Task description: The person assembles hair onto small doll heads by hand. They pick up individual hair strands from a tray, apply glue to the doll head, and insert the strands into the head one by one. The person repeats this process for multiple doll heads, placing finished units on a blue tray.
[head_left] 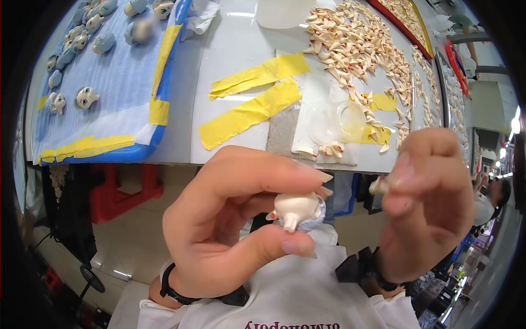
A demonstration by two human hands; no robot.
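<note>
Between the thumb and fingers of my left hand (pixel 211 205) sits a small doll head (pixel 296 209), cream with pale blue on its right side. A small pointed piece with a red spot shows at the head's left edge, and a short stub points down. To the right, apart from the head, my right hand (pixel 430 192) pinches a small cream piece (pixel 377 186) between thumb and fingers. That piece is slightly blurred and partly hidden by the fingertips. Both hands are above my lap, just off the table's near edge.
A blue-rimmed tray (pixel 129 153) lined with cloth bears several blue-haired doll heads (pixel 87 97). Cream pointed pieces (pixel 353 41) with red spots are heaped at the far right. Yellow tape strips (pixel 249 112) and a clear round container (pixel 348 120) lie nearer. A red stool (pixel 112 194) stands below.
</note>
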